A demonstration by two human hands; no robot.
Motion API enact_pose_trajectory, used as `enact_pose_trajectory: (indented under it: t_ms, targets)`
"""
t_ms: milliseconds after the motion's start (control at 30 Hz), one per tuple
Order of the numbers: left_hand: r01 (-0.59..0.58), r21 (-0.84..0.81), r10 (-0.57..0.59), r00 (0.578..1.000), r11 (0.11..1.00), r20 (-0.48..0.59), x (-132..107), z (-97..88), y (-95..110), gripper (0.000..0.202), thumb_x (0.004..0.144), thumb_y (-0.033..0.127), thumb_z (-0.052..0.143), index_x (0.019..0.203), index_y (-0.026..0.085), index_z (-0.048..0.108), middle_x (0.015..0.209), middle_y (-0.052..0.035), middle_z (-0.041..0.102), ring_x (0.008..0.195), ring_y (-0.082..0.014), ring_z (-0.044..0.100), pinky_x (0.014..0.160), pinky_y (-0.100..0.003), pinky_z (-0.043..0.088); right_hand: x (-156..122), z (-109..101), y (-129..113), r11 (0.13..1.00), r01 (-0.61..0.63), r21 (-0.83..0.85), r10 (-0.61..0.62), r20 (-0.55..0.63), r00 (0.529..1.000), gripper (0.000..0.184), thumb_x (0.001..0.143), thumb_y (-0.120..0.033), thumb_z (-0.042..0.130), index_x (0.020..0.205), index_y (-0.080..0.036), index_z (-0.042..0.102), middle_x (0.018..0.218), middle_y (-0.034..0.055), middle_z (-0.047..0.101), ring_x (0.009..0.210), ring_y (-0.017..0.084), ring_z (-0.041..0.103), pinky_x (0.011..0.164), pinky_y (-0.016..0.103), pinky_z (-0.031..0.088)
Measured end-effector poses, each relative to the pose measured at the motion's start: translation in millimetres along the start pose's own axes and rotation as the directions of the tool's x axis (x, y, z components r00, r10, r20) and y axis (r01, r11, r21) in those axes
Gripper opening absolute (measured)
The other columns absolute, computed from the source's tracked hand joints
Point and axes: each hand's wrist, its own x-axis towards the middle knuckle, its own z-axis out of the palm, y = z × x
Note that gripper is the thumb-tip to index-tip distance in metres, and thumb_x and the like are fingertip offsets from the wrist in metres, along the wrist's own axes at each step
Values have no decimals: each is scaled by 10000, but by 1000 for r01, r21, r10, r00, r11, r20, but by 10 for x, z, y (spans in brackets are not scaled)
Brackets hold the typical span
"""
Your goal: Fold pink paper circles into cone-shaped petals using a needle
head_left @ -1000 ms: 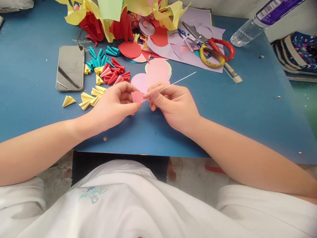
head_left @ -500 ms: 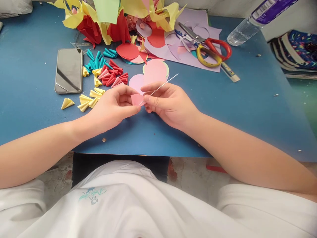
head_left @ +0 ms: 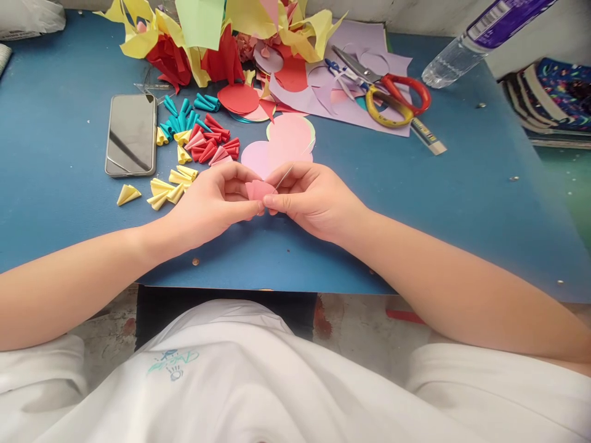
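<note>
Fingertips of left hand (head_left: pixel 212 200) and right hand (head_left: pixel 314 197) pinched on pink paper piece (head_left: pixel 255 189); thin white stick (head_left: pixel 284 176) also gripped in right.

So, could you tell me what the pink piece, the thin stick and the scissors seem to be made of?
The pink piece, pinched in the left hand, looks like matte paper: it curls. The thin stick in the right hand is pale and straight, perhaps plastic or wire; too slim to tell. The scissors: shiny grey blades, likely metal; glossy red and yellow handles, likely plastic.
</note>
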Motion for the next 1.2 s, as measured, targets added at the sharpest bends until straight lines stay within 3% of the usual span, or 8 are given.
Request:
enact_pose_trajectory:
  t_ms: [233, 367, 533, 667, 833, 967, 1067, 1200]
  targets:
    - [-1, 5, 1, 1000, 1000, 6, -25, -3, 39, 359, 726, 191, 982, 972, 205, 721, 883, -23, 846, 884, -215, 847, 725, -269, 617, -14, 6, -35, 995, 13, -96, -12, 4, 1000, 531, 618, -540, 1185, 831, -236, 805, 753, -3, 805, 678, 179, 728, 663, 332, 654]
    - [-22, 56, 24, 999, 998, -37, -34, -18, 44, 315, 727, 164, 930, 967, 198, 728, 910, -12, 814, 850, -184, 795, 688, -254, 567, -36, -3, -71, 978, 32, -207, -30, 13, 999, 532, 700, -629, 1144, 830, -216, 835, 718, 9, 765, 656, 175, 688, 604, 320, 624]
    - [-40, 135, 41, 999, 990, 0, -30, -57, 30, 377, 732, 245, 965, 1026, 212, 731, 920, -5, 786, 810, -186, 774, 654, -266, 574, -52, -22, -62, 953, 39, -300, -37, 10, 999, 587, 726, -716, 1107, 799, -213, 815, 691, 10, 746, 609, 167, 663, 556, 308, 567]
    - [-3, 136, -1, 999, 991, 33, -48, -86, 49, 418, 755, 346, 1008, 1032, 226, 719, 867, -2, 779, 756, -194, 775, 627, -277, 581, -56, -18, -71, 954, 35, -299, -26, 35, 999, 581, 702, -707, 1123, 752, -231, 794, 690, 7, 745, 583, 162, 639, 514, 307, 523]
    - [49, 134, -58, 997, 990, 60, -115, -88, 106, 428, 758, 325, 1025, 1036, 223, 716, 809, 4, 780, 723, -183, 758, 611, -257, 564, -49, 5, -81, 967, 23, -255, 3, 102, 995, 531, 706, -688, 1117, 749, -247, 825, 667, -2, 739, 578, 164, 637, 531, 317, 550]
    - [36, 254, -50, 997, 967, 50, -194, -74, 129, 367, 770, 308, 985, 1018, 228, 726, 779, 20, 751, 651, -158, 683, 574, -260, 541, -61, 13, -73, 972, 6, -235, 34, 169, 985, 487, 692, -642, 1128, 774, -255, 843, 723, -1, 787, 658, 177, 690, 610, 315, 596]
    - [26, 336, -49, 997, 942, 59, -240, -68, 138, 341, 779, 319, 986, 1008, 232, 750, 808, 11, 763, 663, -160, 669, 569, -268, 536, -82, 13, -75, 964, -29, -265, 86, 206, 975, 471, 711, -619, 1120, 767, -246, 838, 722, 3, 784, 678, 173, 679, 605, 299, 558]
    - [115, 328, -151, 985, 938, 89, -246, -76, 152, 300, 797, 324, 1004, 941, 232, 757, 772, -6, 794, 607, -165, 661, 470, -260, 471, -99, 15, -93, 965, -56, -258, 112, 208, 972, 457, 722, -592, 1116, 786, -236, 837, 740, 12, 797, 689, 173, 672, 609, 296, 542]
